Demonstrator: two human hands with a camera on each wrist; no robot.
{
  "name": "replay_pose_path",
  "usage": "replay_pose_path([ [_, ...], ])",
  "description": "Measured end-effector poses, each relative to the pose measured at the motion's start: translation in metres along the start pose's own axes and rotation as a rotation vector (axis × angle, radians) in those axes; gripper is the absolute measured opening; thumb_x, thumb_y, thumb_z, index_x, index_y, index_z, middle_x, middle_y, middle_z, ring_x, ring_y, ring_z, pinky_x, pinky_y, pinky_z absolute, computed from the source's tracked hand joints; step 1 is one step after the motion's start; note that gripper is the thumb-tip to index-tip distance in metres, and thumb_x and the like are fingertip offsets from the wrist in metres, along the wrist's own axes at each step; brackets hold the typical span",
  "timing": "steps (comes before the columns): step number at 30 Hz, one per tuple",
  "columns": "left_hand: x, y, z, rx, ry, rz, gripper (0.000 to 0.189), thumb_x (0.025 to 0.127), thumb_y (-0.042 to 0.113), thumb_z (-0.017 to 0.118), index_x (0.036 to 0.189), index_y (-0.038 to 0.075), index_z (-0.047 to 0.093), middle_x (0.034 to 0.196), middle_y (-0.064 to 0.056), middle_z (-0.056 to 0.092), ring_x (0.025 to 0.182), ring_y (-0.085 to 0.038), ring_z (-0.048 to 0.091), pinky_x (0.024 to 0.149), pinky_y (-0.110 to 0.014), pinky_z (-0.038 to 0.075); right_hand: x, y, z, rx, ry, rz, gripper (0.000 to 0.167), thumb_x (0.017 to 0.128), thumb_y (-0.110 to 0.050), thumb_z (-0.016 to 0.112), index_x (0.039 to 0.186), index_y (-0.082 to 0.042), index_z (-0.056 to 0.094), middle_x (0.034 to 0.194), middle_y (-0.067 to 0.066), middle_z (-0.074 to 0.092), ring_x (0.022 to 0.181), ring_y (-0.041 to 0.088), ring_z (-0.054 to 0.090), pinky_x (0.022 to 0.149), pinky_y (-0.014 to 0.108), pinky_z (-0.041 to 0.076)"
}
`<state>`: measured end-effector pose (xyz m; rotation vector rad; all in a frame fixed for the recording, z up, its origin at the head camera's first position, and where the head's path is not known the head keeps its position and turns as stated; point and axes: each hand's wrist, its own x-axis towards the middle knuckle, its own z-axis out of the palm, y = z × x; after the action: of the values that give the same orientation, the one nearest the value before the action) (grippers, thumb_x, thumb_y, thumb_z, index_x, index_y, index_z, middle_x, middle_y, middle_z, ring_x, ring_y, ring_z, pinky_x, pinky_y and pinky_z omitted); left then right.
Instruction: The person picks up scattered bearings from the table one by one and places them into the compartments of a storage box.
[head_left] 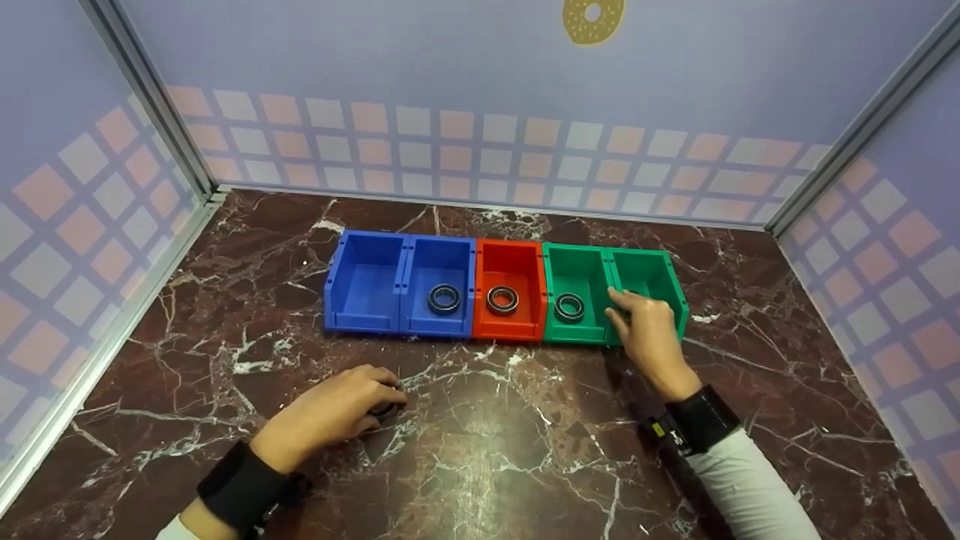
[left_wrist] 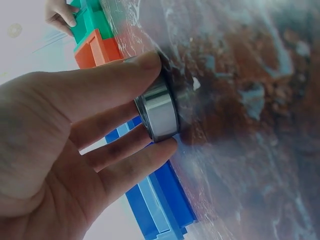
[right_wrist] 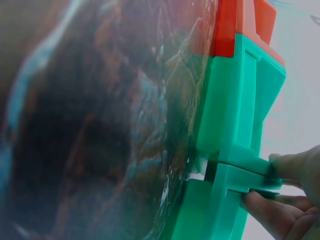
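My left hand (head_left: 337,409) pinches a ball bearing (left_wrist: 161,111) between thumb and fingertips, low over the marble-look table in front of the blue bins. At the far right of the row, my right hand (head_left: 649,334) grips the adjoining side walls of the two green bins (right_wrist: 250,172), its thumb on one side and fingers on the other. Single bearings lie flat in the right blue bin (head_left: 444,298), the red bin (head_left: 502,299) and the left green bin (head_left: 569,307). My right hand hides part of the right green bin (head_left: 641,266).
The left blue bin (head_left: 367,289) ends the joined row. Patterned panels (head_left: 480,150) stand behind and on both sides, with metal posts (head_left: 161,97) at the corners. The brown marbled tabletop (head_left: 495,442) stretches in front of the bins.
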<state>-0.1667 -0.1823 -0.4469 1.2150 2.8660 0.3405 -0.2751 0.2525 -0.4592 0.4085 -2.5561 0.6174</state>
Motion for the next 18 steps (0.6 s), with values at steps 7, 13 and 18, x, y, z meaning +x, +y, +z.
replay_pose_path([
  [7,0.0016,-0.0002,-0.001,-0.011,-0.004,-0.005,0.048,0.069,0.002,0.083,0.114,0.012,0.074,0.113,-0.009,0.069,0.1,-0.026,0.065,0.092,-0.041,0.056,-0.0001,0.0006,0.0001,0.012,0.013,-0.006,0.034,0.086,-0.006,0.075,0.119,0.001,0.07,0.114,0.027,0.07,0.104,0.041,0.069,0.089,0.054,0.056],
  [13,0.0019,-0.0003,-0.0024,-0.023,-0.018,-0.025,0.048,0.07,0.001,0.082,0.115,0.013,0.074,0.112,-0.008,0.069,0.101,-0.026,0.065,0.092,-0.043,0.056,-0.0002,0.0012,0.0002,0.017,0.006,-0.003,0.034,0.086,-0.006,0.074,0.119,0.001,0.07,0.114,0.026,0.07,0.104,0.041,0.069,0.089,0.053,0.056],
  [18,0.0019,-0.0006,-0.0036,-0.018,-0.023,-0.031,0.047,0.071,0.003,0.082,0.116,0.014,0.074,0.111,-0.007,0.068,0.1,-0.026,0.064,0.09,-0.043,0.056,-0.0006,0.0009,-0.0002,0.016,-0.004,0.0,0.034,0.087,-0.007,0.073,0.12,0.001,0.069,0.114,0.026,0.07,0.105,0.04,0.069,0.089,0.052,0.057],
])
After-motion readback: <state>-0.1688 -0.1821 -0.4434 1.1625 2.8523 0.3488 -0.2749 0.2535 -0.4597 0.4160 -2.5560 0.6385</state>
